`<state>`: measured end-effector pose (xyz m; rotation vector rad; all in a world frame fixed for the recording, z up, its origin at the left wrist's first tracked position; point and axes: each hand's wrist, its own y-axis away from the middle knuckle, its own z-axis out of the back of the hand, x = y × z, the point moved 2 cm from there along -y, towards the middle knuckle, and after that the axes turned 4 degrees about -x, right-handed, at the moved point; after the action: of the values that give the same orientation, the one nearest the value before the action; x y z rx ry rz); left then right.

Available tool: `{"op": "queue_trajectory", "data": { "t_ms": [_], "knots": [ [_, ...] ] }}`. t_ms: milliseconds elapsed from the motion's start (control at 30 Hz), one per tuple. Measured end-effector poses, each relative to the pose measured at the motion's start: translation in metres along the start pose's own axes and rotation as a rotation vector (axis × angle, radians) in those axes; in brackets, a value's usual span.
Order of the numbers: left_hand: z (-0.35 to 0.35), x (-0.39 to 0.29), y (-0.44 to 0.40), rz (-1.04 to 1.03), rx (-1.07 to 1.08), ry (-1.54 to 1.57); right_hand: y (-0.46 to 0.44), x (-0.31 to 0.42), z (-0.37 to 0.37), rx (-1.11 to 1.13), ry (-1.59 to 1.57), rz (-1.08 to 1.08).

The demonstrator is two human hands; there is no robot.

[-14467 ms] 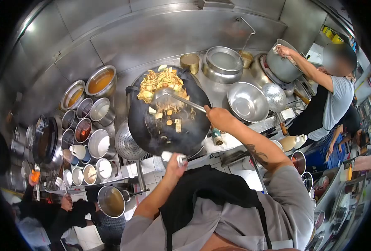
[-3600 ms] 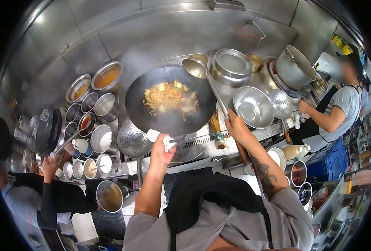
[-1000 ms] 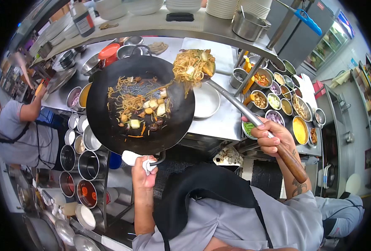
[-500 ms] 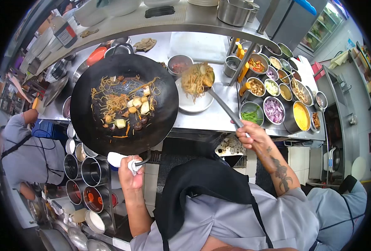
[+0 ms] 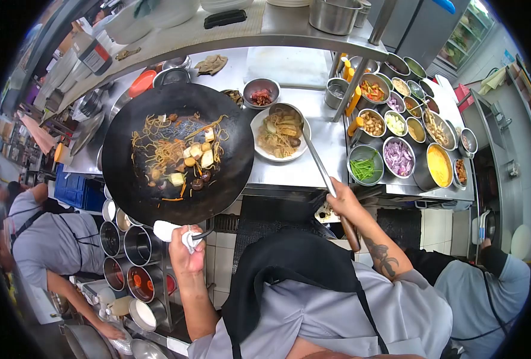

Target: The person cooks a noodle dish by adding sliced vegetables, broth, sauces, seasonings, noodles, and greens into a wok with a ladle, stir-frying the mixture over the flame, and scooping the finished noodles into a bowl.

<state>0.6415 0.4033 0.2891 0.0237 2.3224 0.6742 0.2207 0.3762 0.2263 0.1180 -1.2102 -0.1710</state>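
Note:
A large black wok (image 5: 120,179) hangs tilted toward me on the left. My left hand (image 5: 187,254) is closed around its handle through a folded white cloth (image 5: 165,230). In the wok lie noodles (image 5: 149,146), pale cubes, mushrooms and carrot strips. My right hand (image 5: 344,202) grips a long-handled ladle (image 5: 317,157) with a wooden end. The ladle's bowl is over a white plate (image 5: 262,152), among a mound of noodles (image 5: 275,134); whether it touches the plate, I cannot tell.
A steel bowl of red food (image 5: 261,96) stands behind the plate. Several ingredient bowls, including red onion (image 5: 399,157) and a yellow mixture (image 5: 439,167), fill the right counter. A steel shelf (image 5: 229,40) crosses the back. Co-workers (image 5: 56,239) stand at left and right.
The ladle has come down onto the plate and turned over, and its noodles now lie there. My right hand has shifted slightly left and lower. The wok has barely moved.

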Motion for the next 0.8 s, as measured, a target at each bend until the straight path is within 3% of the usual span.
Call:
{"op": "queue_trajectory", "data": {
  "t_ms": [33,300,700,800],
  "knots": [
    [-0.001,0.000,0.000,-0.004,-0.001,-0.005,-0.009,-0.025,-0.007,-0.109,0.274,0.122],
    [0.010,-0.002,-0.004,0.010,0.052,-0.010,0.013,0.017,0.005,-0.208,0.678,0.399],
    [-0.007,0.004,-0.011,0.020,0.062,0.005,0.046,0.031,0.000,-0.350,0.414,0.478],
    [-0.018,0.009,-0.013,0.015,0.062,-0.002,0.046,0.019,-0.005,-0.288,0.476,0.468]
  ]
}}
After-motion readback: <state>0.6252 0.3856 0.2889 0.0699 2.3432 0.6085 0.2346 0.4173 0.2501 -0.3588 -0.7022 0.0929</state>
